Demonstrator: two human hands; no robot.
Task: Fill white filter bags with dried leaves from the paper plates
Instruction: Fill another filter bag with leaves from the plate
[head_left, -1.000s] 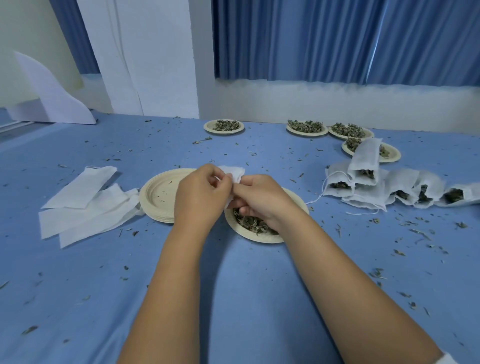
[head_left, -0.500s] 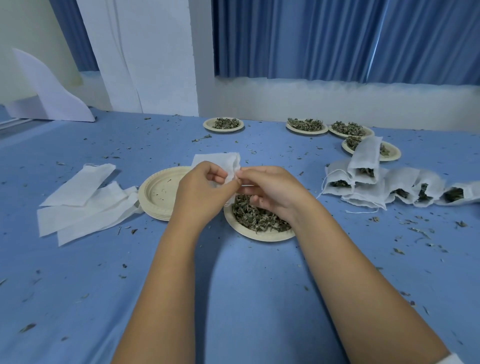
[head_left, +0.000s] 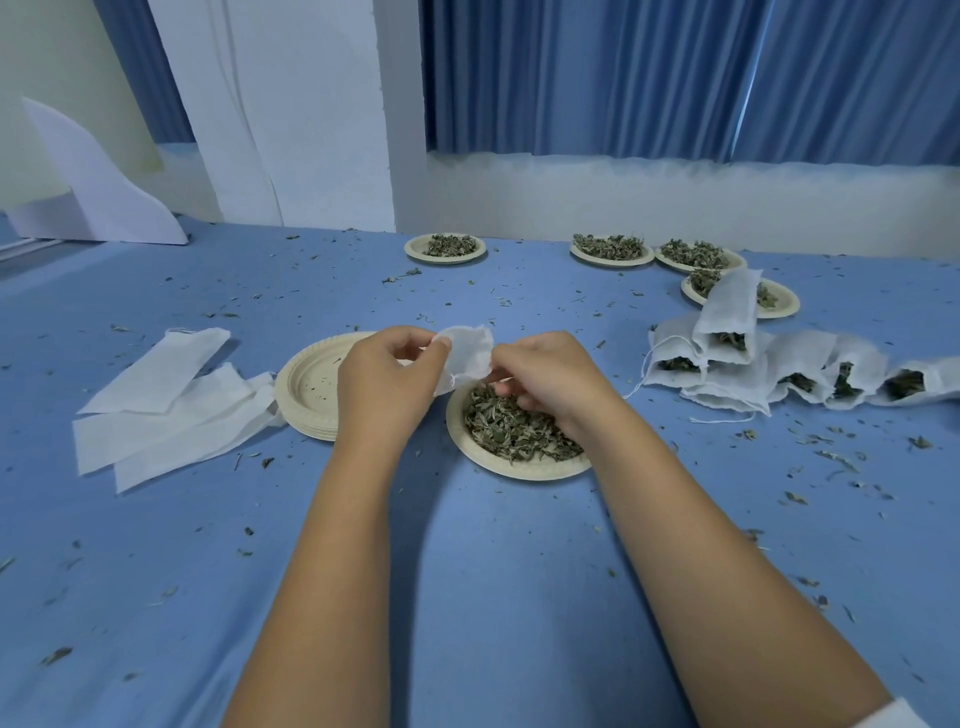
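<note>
Filter bag pinched btwn left hand & right hand, ctr frame; limp mouth could collapse, spilling leaves onto cloth.

No text, label, brand, number or sign can be read anywhere in the frame.

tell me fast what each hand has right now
Left hand: closed grip, pinching the small white fabric filter bag at its left edge.
Right hand: closed grip, pinching the same bag's right edge.
</note>
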